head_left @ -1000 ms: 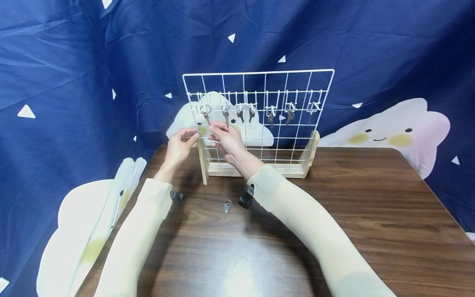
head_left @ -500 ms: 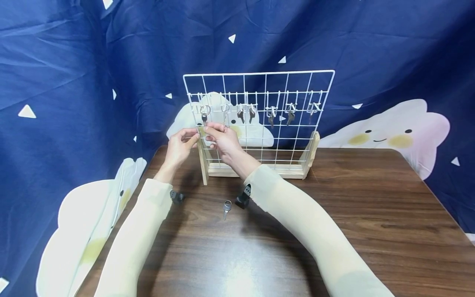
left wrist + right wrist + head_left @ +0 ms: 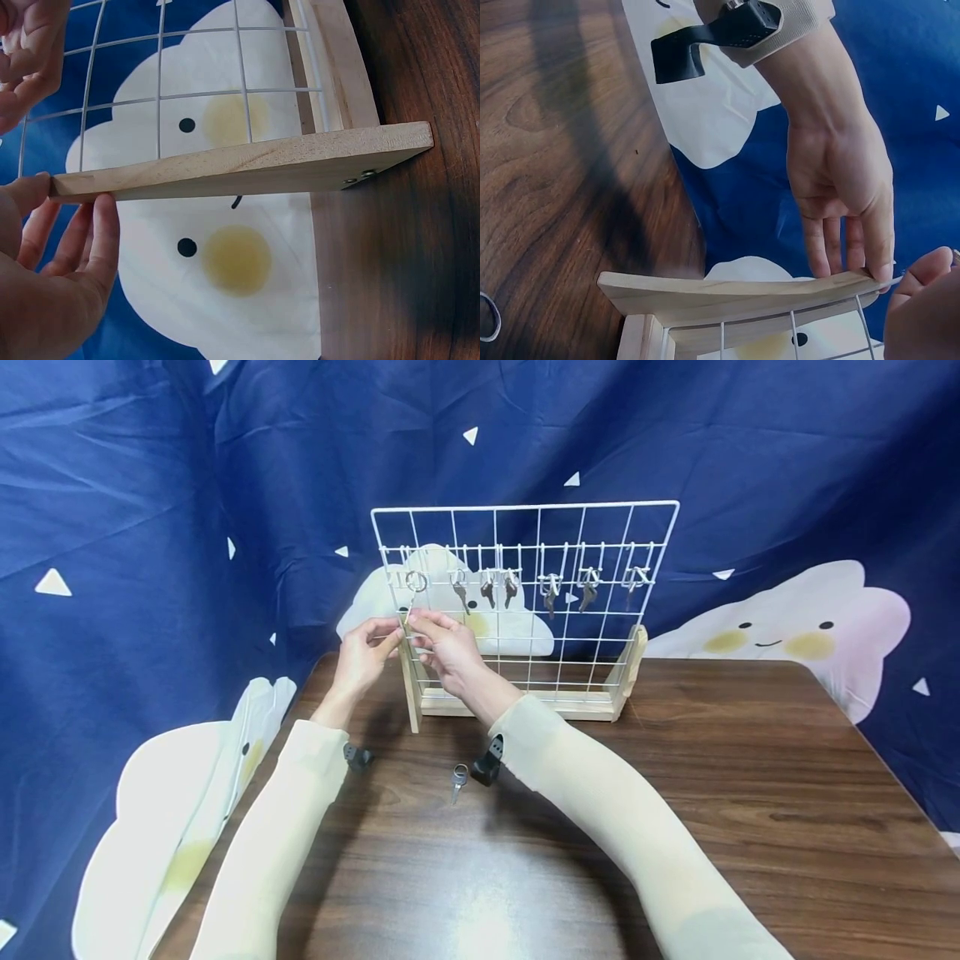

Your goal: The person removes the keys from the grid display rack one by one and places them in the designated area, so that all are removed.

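Most ringed metal keys (image 3: 511, 591) hung on a white wire grid (image 3: 525, 507), the left hand (image 3: 363, 657) gripped its pale wooden left post (image 3: 412, 695), the right hand (image 3: 453, 649) apparently pinched the leftmost key (image 3: 411, 603), and one silver key (image 3: 459, 782) lay unhung nearer on the brown wooden table (image 3: 750, 777).

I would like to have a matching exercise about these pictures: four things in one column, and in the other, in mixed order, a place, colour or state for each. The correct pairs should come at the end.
Things:
1. left hand
2. loose key
3. grid
4. curtain

Descriptions:
A. lying on the table
B. dark blue, in the background
C. pinching a wooden side panel
D. made of white wire

Pairs: 1-C, 2-A, 3-D, 4-B
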Demonstrator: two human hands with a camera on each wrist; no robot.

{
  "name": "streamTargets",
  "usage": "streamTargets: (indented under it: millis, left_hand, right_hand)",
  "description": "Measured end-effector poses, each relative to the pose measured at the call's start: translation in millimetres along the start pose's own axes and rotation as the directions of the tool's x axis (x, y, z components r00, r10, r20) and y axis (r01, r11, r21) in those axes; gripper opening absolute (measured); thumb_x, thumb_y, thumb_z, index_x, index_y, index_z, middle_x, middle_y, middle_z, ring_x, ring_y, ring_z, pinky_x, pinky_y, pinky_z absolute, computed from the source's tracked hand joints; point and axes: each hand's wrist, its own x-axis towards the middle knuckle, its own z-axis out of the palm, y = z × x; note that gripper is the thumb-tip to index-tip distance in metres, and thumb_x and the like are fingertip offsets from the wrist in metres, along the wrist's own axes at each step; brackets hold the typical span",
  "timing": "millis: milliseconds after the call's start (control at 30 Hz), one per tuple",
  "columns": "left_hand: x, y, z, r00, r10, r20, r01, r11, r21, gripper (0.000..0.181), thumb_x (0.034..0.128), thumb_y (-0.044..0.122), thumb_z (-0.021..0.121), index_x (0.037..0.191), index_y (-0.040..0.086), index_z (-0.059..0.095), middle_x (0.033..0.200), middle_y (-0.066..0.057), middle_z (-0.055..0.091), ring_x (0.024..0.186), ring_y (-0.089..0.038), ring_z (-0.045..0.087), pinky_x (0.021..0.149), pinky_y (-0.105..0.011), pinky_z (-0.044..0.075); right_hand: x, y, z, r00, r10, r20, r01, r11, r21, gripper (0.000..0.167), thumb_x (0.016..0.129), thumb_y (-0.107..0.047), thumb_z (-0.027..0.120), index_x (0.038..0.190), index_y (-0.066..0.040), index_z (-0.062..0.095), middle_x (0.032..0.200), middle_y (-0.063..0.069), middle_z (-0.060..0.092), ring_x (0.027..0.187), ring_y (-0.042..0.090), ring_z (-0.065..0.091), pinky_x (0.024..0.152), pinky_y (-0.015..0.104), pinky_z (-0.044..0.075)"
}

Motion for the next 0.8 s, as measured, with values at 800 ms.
streamTargets:
  millis: [800]
  left_hand:
    - [0.1,-0.3,0.9,1.000,0.000,-0.004,0.000,1.000,-0.005,0.033,0.0970,0.010,0.065,0.124,-0.008,0.062,0.127,-0.027,0.066,0.106,-0.031,0.069,0.077,-0.016,0.063]
  right_hand:
    - [-0.6,-2.3,1.0,0.995,-0.098,0.014,0.098,0.993,-0.064,0.010,0.092,-0.008,0.069,0.094,-0.017,0.064,0.085,-0.007,0.068,0.067,0.006,0.060,0.043,0.012,0.045]
